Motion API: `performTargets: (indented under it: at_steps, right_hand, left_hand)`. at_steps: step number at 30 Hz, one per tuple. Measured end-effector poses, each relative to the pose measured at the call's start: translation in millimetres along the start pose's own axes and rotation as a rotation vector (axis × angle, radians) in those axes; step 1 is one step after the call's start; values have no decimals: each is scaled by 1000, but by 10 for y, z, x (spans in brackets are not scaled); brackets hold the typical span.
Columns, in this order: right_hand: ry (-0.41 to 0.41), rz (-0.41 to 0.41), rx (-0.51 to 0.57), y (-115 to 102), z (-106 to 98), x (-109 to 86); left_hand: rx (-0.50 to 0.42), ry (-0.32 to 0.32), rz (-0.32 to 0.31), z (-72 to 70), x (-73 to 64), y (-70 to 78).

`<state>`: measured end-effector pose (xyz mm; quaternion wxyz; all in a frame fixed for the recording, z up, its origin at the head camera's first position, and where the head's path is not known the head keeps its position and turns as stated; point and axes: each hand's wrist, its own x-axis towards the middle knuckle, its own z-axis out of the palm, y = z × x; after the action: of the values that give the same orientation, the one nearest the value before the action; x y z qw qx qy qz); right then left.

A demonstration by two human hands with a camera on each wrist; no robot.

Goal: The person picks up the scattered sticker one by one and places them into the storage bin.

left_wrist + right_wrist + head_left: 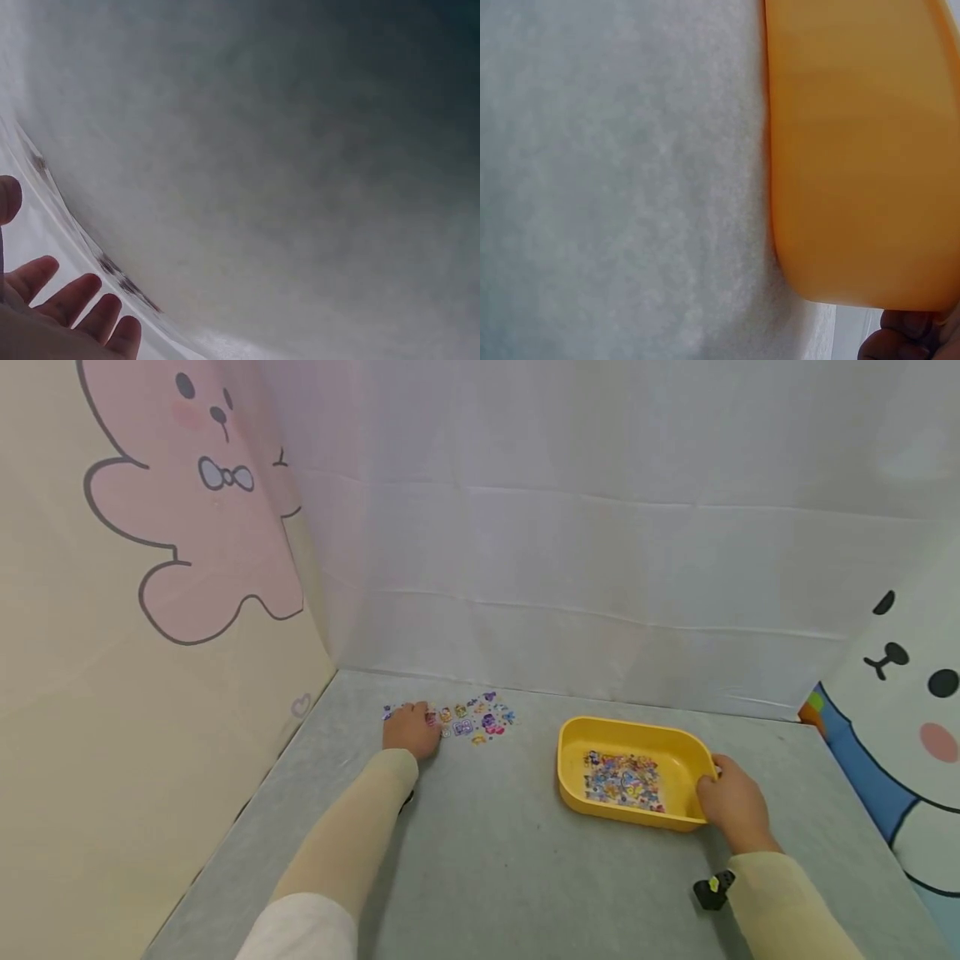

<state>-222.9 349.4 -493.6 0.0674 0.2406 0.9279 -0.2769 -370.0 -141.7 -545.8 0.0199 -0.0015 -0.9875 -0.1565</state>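
Observation:
A clear sheet of small colourful cartoon stickers (pixel 487 723) lies near the back left of the grey table. My left hand (pixel 412 731) is over its left end and covers part of it. In the left wrist view, the fingers (pixel 71 300) are spread apart and fairly straight, close to the sheet's dark-patterned edge. My right hand (pixel 735 803) grips the right end of a yellow plastic tray (pixel 686 768), thumb over the rim. Inside the tray lies another batch of colourful stickers (pixel 622 781). The tray's orange-looking side wall (pixel 866 165) fills much of the right wrist view, with curled fingers (pixel 907 337) at its lower corner.
The grey table (pixel 495 877) runs back to a white hanging cloth (pixel 570 543). A cream panel with a pink bear (pixel 217 527) borders the left side. On the right stands a panel with a white cartoon animal (pixel 900 710). A black wrist device (pixel 712 890) sits beside my right forearm.

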Motion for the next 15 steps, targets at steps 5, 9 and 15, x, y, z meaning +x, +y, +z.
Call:
performTargets:
  at_steps: [5, 9, 15]
  right_hand:
    - [-4, -1, 5, 1, -5, -7]
    - [-4, 3, 6, 8, 2, -6]
    - [4, 0, 1, -4, 3, -5]
  left_hand:
    - [-4, -26, -19, -31, -12, 25]
    - [-16, -10, -6, -25, -18, 13]
    - [-26, 18, 25, 22, -19, -24]
